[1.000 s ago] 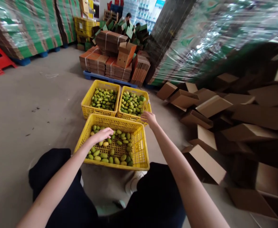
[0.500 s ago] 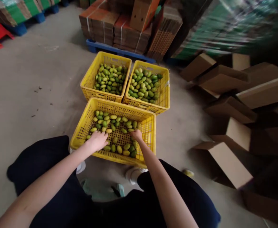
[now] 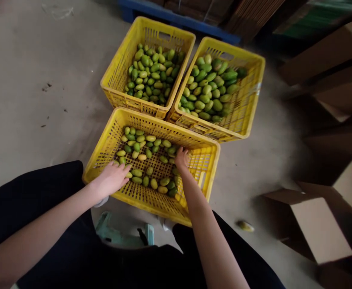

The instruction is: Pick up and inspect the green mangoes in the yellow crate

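The left hand (image 3: 112, 176) and right hand (image 3: 182, 158) are bare, like both forearms (image 3: 204, 218). The trousers (image 3: 43, 188) are loose, dark navy. Parts of pale shoes (image 3: 101, 202) show below the near side of the front crate (image 3: 151, 202).

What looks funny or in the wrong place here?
A stray mango lies on the floor, right of the front yellow crate, while the others sit in crates. The cardboard boxes on the right look odd too: they lie jumbled, tipped at different angles.

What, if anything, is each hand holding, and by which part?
The left hand, fingers spread, shows no hold; whether the right hand, inside the near crate, holds anything cannot be told.
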`<state>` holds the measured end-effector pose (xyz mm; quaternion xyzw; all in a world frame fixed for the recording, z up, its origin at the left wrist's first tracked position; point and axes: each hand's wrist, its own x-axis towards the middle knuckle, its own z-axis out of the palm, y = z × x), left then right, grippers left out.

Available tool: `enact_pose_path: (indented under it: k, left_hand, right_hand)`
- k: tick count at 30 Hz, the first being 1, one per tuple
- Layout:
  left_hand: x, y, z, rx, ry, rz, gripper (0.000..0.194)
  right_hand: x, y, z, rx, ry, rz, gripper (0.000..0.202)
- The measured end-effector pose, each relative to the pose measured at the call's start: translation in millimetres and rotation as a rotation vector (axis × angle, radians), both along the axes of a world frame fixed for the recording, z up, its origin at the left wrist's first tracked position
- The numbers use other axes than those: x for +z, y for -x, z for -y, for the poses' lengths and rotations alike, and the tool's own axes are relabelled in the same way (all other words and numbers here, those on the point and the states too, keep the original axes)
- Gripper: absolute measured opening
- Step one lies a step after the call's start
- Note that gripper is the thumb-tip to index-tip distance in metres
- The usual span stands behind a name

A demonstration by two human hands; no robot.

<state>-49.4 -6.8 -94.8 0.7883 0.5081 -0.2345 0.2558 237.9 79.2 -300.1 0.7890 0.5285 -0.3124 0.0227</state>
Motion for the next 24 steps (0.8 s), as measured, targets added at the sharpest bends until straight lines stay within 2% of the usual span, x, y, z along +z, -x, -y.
enact_pose_path:
  k: [5, 7, 9, 12, 17, 20, 22, 24]
  left_hand:
    - [2.8, 5.8, 1.8, 0.031, -0.007, 0.038, 0.048]
    - [5.4, 7.9, 1.9, 0.021, -0.008, 0.034, 0.048]
    - [9.5, 9.9, 1.4, -0.006, -0.014, 0.034, 0.051]
    - [19.0, 11.0, -1.4, -0.028, -0.077, 0.107, 0.062]
    - [42.1, 4.2, -9.8, 0.011, -0.327, 0.295, 0.078]
    - [54.7, -0.6, -12.0, 0.074, -0.45, 0.487, 0.064]
    - [60.7, -2.2, -11.9, 0.094, -0.516, 0.655, 0.053]
    - [64.4, -3.2, -11.0, 0.092, -0.526, 0.818, 0.047]
  right_hand:
    - [11.0, 12.6, 18.3, -0.061, 0.013, -0.124, 0.052]
    - [23.0, 17.2, 27.3, -0.115, 0.056, -0.2, 0.053]
    - [39.1, 24.8, 36.3, -0.176, 0.123, -0.309, 0.043]
    - [70.3, 46.0, 43.8, -0.236, 0.223, -0.57, 0.021]
    - [142.6, 91.6, 36.8, -0.25, 0.215, -1.075, 0.024]
    - [191.7, 105.0, 39.0, -0.209, 0.147, -1.506, 0.038]
    - [216.2, 105.5, 46.7, -0.145, 0.1, -1.574, 0.044]
    - [226.9, 100.0, 55.2, -0.09, 0.062, -1.541, 0.048]
